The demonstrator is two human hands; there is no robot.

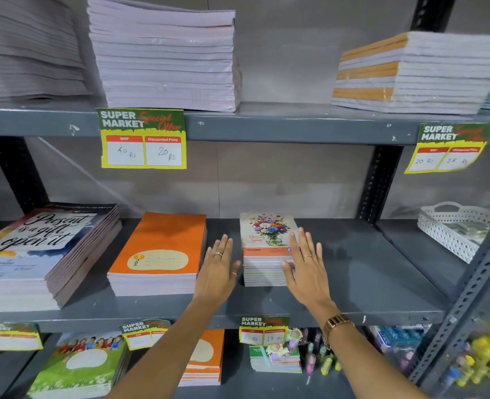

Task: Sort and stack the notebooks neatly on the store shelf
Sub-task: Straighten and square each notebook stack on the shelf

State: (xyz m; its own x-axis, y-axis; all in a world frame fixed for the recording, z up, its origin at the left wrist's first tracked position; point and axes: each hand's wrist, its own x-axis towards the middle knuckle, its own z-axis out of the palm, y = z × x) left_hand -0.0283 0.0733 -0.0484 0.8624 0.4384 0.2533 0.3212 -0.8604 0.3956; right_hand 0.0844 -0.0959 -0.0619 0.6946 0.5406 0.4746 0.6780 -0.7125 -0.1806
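A small stack of notebooks with a flower-vase cover (266, 234) stands in the middle of the grey middle shelf (367, 269). My left hand (217, 269) is flat and open just left of the stack, a small gap between them. My right hand (307, 263) is open with spread fingers, its palm against the stack's right front corner. To the left lies a stack of orange notebooks (163, 243), and further left a larger stack whose cover reads "Present is a gift, open it" (36, 249).
The upper shelf holds tall stacks of plain notebooks (166, 59) and an orange-spined stack (410, 73). A white perforated basket (454, 228) sits at the middle shelf's right end. Yellow price tags (143, 139) hang from shelf edges. The lower shelf carries more notebooks, pens and erasers.
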